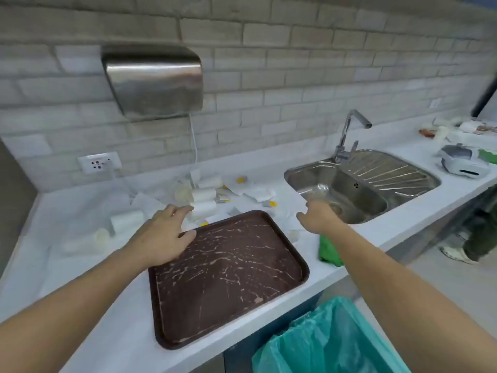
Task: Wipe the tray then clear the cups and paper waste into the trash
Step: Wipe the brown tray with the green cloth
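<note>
A brown tray (228,273) streaked with pale marks lies on the white counter in front of me. My left hand (164,238) hovers over its far left corner with fingers spread, fingertips close to a white paper cup (203,208) lying on its side. More toppled cups (126,220) and paper scraps (258,192) litter the counter behind the tray. My right hand (317,216) reaches past the tray's far right corner, thumb apart, fingers at a clear plastic cup (322,193) on the sink's edge. A trash bin with a teal bag (330,340) stands below on the right.
A green cloth (329,251) lies at the counter edge under my right forearm. The steel sink (360,189) and faucet (347,135) are to the right, a hand dryer (153,82) on the brick wall. A person's legs (478,238) stand at far right.
</note>
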Available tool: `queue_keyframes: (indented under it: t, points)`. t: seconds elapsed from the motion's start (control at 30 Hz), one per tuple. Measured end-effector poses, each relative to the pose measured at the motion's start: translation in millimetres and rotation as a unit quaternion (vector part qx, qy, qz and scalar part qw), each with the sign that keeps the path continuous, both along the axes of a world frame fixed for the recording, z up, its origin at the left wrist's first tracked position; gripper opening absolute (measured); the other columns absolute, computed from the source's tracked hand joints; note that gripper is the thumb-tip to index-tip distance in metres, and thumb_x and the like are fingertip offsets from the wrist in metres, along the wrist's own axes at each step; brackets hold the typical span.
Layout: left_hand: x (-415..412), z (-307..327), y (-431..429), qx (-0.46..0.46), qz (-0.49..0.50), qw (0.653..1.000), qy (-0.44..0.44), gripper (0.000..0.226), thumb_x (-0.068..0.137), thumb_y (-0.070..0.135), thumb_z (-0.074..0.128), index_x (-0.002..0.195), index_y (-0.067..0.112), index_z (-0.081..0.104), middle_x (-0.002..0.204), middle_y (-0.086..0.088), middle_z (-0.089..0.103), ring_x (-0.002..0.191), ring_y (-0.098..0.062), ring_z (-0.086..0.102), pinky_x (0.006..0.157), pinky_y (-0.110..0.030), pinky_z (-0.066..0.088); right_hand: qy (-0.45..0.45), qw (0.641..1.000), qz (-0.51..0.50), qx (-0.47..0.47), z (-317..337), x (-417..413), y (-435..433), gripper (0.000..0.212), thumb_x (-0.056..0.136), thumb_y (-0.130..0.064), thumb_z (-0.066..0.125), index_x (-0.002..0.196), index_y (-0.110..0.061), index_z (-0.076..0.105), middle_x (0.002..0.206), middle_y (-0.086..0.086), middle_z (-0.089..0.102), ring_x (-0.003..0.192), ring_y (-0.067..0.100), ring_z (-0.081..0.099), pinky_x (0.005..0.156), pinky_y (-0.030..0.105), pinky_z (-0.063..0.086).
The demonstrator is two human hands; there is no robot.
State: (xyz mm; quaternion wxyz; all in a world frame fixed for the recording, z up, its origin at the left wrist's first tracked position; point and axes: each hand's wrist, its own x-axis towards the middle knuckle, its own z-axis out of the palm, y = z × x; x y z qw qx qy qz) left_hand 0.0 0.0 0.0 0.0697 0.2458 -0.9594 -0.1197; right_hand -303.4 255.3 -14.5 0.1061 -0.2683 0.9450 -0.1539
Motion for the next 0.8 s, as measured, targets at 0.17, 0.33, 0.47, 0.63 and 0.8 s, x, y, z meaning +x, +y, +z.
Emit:
queue_keyframes:
  t: [0.17, 0.33, 0.47, 0.63, 0.8]
  points:
    - [-33.5, -60.6, 16.9, 0.063, 0.034, 0.997, -0.021, 0.061, 0.098, 0.057, 0.043, 0.155, 0.037, 0.032, 0.146, 0.003, 0.041, 0.136, -0.021, 0.039, 0.105, -0.038, 0.042, -0.030, 0.991, -0.100, 0.086, -58.7, -28.8, 21.0, 0.052, 0.093, -0.035, 0.047, 0.137, -0.007, 0.040, 0.146, 0.019, 0.034, 0.128, 0.040, 0.042, 0.104, 0.045, 0.038]
    - [-51.8, -94.2, 27.4, 0.099, 0.053, 0.993, -0.030, 0.057, 0.098, 0.054, 0.047, 0.151, 0.036, 0.039, 0.144, 0.004, 0.045, 0.134, -0.022, 0.043, 0.107, -0.041, 0.043, -0.030, 0.978, -0.187, 0.092, -98.9, -44.1, 31.6, 0.056, 0.090, -0.040, 0.052, 0.137, -0.015, 0.035, 0.140, 0.013, 0.033, 0.130, 0.037, 0.035, 0.102, 0.052, 0.038]
    - [-57.6, -110.9, 29.9, 0.111, 0.042, 0.992, -0.040, 0.055, 0.098, 0.054, 0.049, 0.149, 0.037, 0.042, 0.142, 0.005, 0.049, 0.130, -0.021, 0.047, 0.106, -0.039, 0.043, -0.040, 0.967, -0.218, 0.126, -122.8, -54.7, 32.4, 0.070, 0.090, -0.034, 0.053, 0.148, -0.010, 0.023, 0.153, 0.017, 0.023, 0.135, 0.038, 0.030, 0.105, 0.052, 0.037]
    - [-62.2, -121.8, 29.7, 0.123, 0.030, 0.991, -0.049, 0.054, 0.098, 0.054, 0.047, 0.149, 0.037, 0.042, 0.139, 0.005, 0.049, 0.130, -0.020, 0.046, 0.105, -0.037, 0.043, -0.001, 0.961, -0.276, 0.026, -136.8, -67.6, 33.1, 0.049, 0.087, -0.016, 0.059, 0.132, -0.005, 0.041, 0.133, 0.017, 0.034, 0.120, 0.038, 0.041, 0.093, 0.049, 0.046]
    - [-61.3, -122.4, 29.1, 0.145, 0.024, 0.988, -0.038, 0.050, 0.099, 0.052, 0.048, 0.147, 0.037, 0.044, 0.136, 0.006, 0.050, 0.127, -0.018, 0.047, 0.104, -0.035, 0.043, 0.003, 0.887, -0.372, -0.272, -117.0, -61.6, 24.1, 0.027, 0.096, -0.021, 0.049, 0.116, -0.004, 0.053, 0.123, 0.017, 0.047, 0.107, 0.038, 0.056, 0.089, 0.050, 0.051]
